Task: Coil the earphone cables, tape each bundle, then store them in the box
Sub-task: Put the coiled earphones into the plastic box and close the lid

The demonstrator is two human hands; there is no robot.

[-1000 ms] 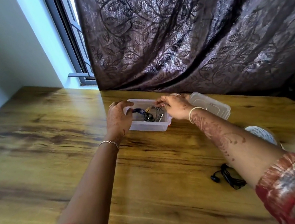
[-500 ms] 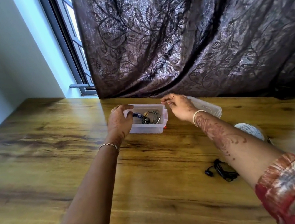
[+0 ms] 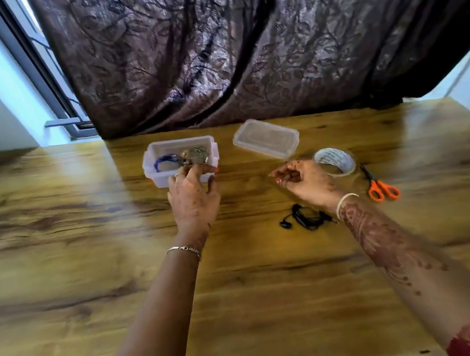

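Steadying the box [image 3: 163,183] with the left hand [image 3: 193,198]: fingers hooked over the near rim, thumb on the front wall. Right hand [image 3: 305,180] hangs free, loosely curled, nothing visible in it. Hands well apart.

Key relation: black earphones [image 3: 304,218] lie on the bench [image 3: 86,264] just on the near side of the right wrist. Long axis runs roughly left-right, bud end to the left, other end hidden under the wrist. Right hand is clearly nearer, so I'd expect it to draw back and drop onto them. Can't tell whether that bundle is taped.

Box is open and holds a blue coil [image 3: 165,161] and a grey coil [image 3: 196,154] side by side. Lid [image 3: 266,143] lies apart to its right. Tape [image 3: 335,161] sits just behind the right hand, scissors [image 3: 380,189] beside it.
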